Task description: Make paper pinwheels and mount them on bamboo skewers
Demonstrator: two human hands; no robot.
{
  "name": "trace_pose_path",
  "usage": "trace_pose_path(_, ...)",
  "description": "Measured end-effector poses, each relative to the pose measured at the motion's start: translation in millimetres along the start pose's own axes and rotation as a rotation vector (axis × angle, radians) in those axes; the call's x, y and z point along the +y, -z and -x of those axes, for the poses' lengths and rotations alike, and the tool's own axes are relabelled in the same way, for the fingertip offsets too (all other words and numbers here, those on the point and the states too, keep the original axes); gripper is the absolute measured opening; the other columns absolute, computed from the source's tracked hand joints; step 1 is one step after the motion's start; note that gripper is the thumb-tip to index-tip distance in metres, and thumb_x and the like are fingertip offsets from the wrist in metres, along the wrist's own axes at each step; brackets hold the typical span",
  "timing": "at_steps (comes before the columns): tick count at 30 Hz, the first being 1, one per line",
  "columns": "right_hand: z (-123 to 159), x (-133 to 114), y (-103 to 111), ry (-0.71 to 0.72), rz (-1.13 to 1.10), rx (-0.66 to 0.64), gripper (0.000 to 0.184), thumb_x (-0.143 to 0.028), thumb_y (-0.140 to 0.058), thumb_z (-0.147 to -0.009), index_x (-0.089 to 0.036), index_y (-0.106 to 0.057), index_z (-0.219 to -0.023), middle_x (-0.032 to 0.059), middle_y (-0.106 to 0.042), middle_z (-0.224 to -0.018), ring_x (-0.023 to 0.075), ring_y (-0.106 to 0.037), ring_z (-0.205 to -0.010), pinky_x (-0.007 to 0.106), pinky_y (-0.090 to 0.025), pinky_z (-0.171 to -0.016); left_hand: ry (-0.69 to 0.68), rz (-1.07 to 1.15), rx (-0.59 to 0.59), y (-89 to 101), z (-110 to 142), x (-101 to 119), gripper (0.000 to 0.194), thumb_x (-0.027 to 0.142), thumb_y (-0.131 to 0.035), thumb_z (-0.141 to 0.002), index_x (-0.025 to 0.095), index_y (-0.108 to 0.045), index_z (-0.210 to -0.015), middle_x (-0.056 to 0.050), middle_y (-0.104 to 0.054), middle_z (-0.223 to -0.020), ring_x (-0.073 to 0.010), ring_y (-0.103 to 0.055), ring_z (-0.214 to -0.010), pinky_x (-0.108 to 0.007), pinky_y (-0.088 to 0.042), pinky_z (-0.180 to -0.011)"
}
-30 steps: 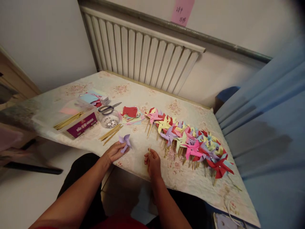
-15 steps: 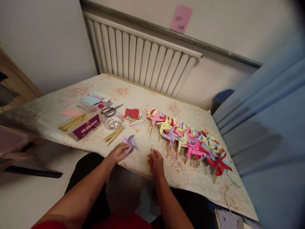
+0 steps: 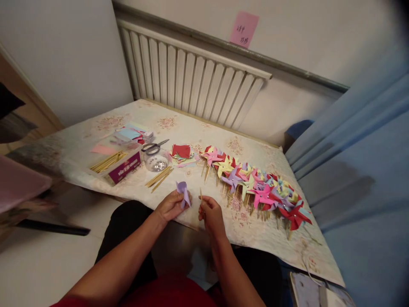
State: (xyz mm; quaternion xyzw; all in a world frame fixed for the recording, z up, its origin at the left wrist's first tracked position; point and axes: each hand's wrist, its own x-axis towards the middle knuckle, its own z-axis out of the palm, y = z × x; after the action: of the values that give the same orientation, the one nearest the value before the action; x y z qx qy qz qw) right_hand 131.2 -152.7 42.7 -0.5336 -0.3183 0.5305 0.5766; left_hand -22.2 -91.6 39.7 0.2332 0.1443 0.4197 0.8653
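My left hand [image 3: 171,204] is closed on a purple paper pinwheel [image 3: 183,192], which is turned partly edge-on above the table's front edge. Just to its right, my right hand [image 3: 211,212] pinches a thin wooden stick [image 3: 201,195] that points upward. A small gap separates the stick from the pinwheel. Beyond my left hand lies a small bundle of wooden sticks [image 3: 159,178]. Rows of finished pinwheels [image 3: 247,183] on sticks, in pink, yellow, purple, green and red, spread to the right of my hands.
Behind the bundle stands a clear bowl of small metal pins [image 3: 157,162], with scissors [image 3: 153,148] at its rim. A plastic box [image 3: 124,167] holding sticks is at the left. Paper squares [image 3: 181,152] lie mid-table. A radiator [image 3: 191,76] and blue curtain [image 3: 358,170] border the table.
The purple pinwheel has been turned from facing upward to partly edge-on. My left hand has come closer to my right hand, which still holds the stick. The whole view has shifted slightly.
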Motion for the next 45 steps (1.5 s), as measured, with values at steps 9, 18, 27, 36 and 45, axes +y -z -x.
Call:
trace_pose_path(9,53,-54,-41,0.086,-0.065,-0.017,0.019,-0.023,-0.064,-0.07,-0.017,-0.064,-0.088,-0.0075,-0.054,-0.055,0.008,-0.049,-0.046,0.019,-0.042,-0.043,-0.016,0.044,-0.13,-43.3,21,10,0.036,0.025,-0.079,-0.07,0.017,-0.046,-0.059,0.004,-0.04,-0.054,-0.0087,-0.041,-0.051,-0.022,-0.036,-0.051)
trace_pose_path(18,76,-60,-60,0.083,-0.099,-0.101,0.017,-0.026,-0.064,-0.071,-0.018,-0.063,-0.086,-0.0077,-0.053,-0.055,0.0056,-0.042,-0.041,0.017,-0.033,-0.04,-0.016,0.045,-0.026,-51.2,30,13,0.038,0.02,-0.08,-0.064,0.016,-0.043,-0.056,0.005,-0.04,-0.055,-0.0072,-0.043,-0.049,-0.019,-0.039,-0.047)
trace_pose_path(27,81,-57,-60,0.085,-0.111,-0.117,0.015,-0.024,-0.063,-0.073,-0.018,-0.063,-0.087,-0.0082,-0.054,-0.055,0.0051,-0.041,-0.04,0.017,-0.033,-0.04,-0.015,0.078,-0.064,-52.0,34,15,0.033,0.018,-0.079,-0.065,0.016,-0.047,-0.057,0.004,-0.043,-0.058,-0.0074,-0.043,-0.051,-0.018,-0.038,-0.047)
trace_pose_path(36,85,-59,-60,0.08,-0.098,-0.151,0.017,-0.027,-0.063,-0.076,-0.018,-0.064,-0.091,-0.0069,-0.055,-0.059,0.0053,-0.043,-0.042,0.017,-0.034,-0.042,-0.012,0.091,-0.072,-57.1,40,18,0.035,0.017,-0.081,-0.062,0.016,-0.046,-0.057,0.003,-0.044,-0.061,-0.0079,-0.044,-0.053,-0.018,-0.038,-0.047)
trace_pose_path(45,88,-59,-58,0.089,-0.039,-0.144,0.019,-0.031,-0.063,-0.078,-0.019,-0.064,-0.092,-0.0071,-0.054,-0.056,0.006,-0.043,-0.042,0.017,-0.033,-0.042,-0.003,0.091,-0.067,-56.2,39,18,0.035,0.015,-0.08,-0.062,0.016,-0.045,-0.058,0.004,-0.039,-0.061,-0.0076,-0.044,-0.055,-0.019,-0.041,-0.053)
